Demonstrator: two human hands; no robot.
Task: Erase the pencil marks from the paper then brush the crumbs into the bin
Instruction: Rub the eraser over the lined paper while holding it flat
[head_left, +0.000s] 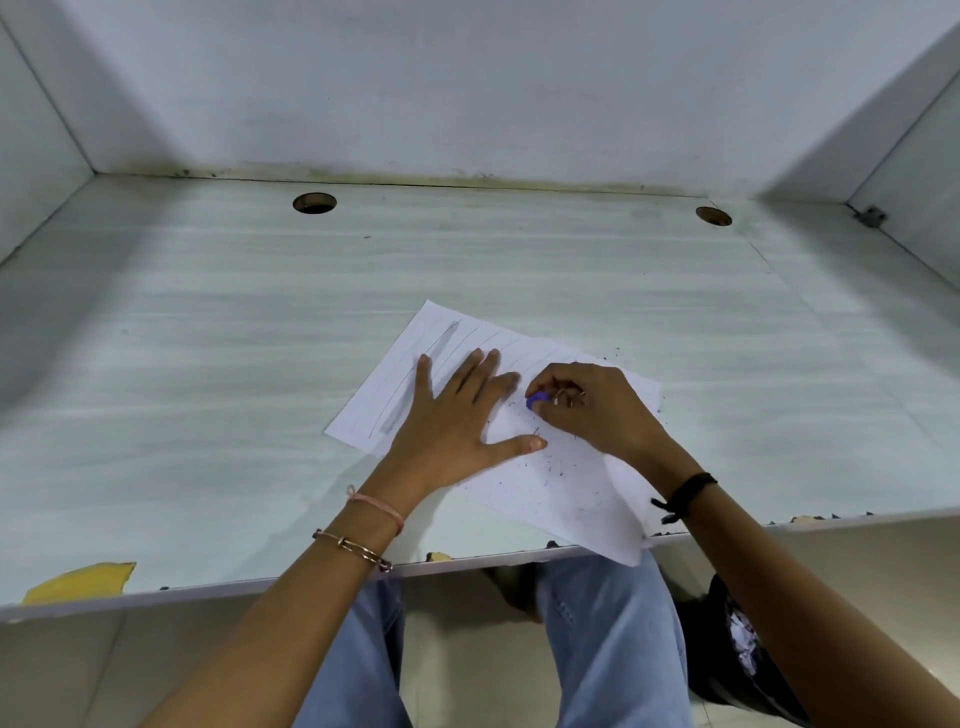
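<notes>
Both hands are working on the paper (563, 496), which is lying askew at the centre of the frame on a pale desk (208, 364), its near right corner hanging over the desk's front edge. At the lower left, a yellow patch (83, 577) is showing on that edge, and a round hole (314, 202) is sitting in the desk top at the upper left. On the left part of the sheet, grey pencil marks (415, 379) are running as a smudged band beside thinner lines. Just right of them, the left hand (457, 415) is pressing flat on the page, fingers straight and spread, thumb pointing right, with bracelets (376, 512) circling the wrist. Beside its fingertips, the right hand (597, 410) is pinching a purple eraser (536, 399) with curled fingers and holding it against the sheet. Dark crumbs (550, 467) are lying scattered over the page below and between the hands. A black band (685, 493) is circling the right wrist. A second hole (714, 215) is showing at the upper right. At the lower right, under the desk beside the blue jeans (613, 623), a dark container (727, 649) is standing; I cannot tell whether it is the bin
</notes>
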